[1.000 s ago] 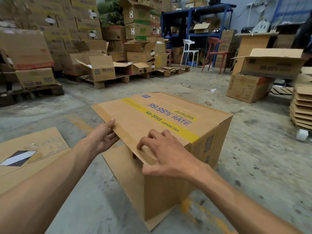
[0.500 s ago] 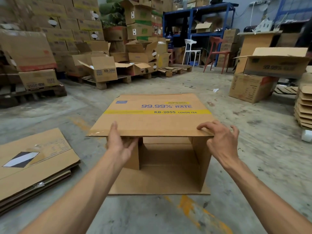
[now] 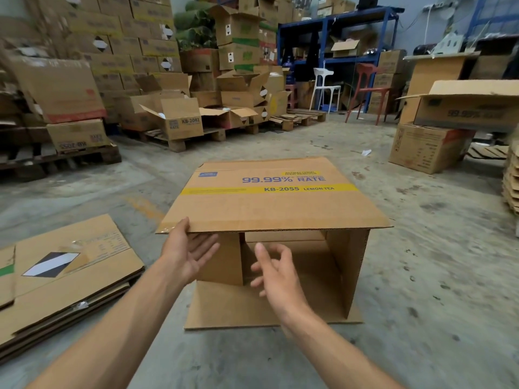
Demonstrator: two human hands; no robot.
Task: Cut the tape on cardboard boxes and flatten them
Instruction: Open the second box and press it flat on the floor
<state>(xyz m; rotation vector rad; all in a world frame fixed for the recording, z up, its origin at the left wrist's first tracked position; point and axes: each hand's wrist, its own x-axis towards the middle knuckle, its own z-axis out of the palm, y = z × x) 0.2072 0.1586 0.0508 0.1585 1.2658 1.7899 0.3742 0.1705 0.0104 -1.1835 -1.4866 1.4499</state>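
Judging by how things sit, the job looks partway done on this one. The cardboard box (image 3: 275, 209) is lying on its side on the concrete floor (image 3: 421, 276), open end facing the camera, flaps swung out and nothing inside, so its tape seems to be cut already. It's not flattened yet though; the walls are still squared up. The left hand (image 3: 188, 251) is held open under the near left corner of the box's top panel, thumb touching the edge. The right hand (image 3: 273, 272) is spread loose in front of the box's opening, nothing gripped. A stack of flattened boxes (image 3: 64, 279) is piled left of the box, so some are finished. Plenty of upright boxes (image 3: 179, 119) are seen behind it, probably still to do.
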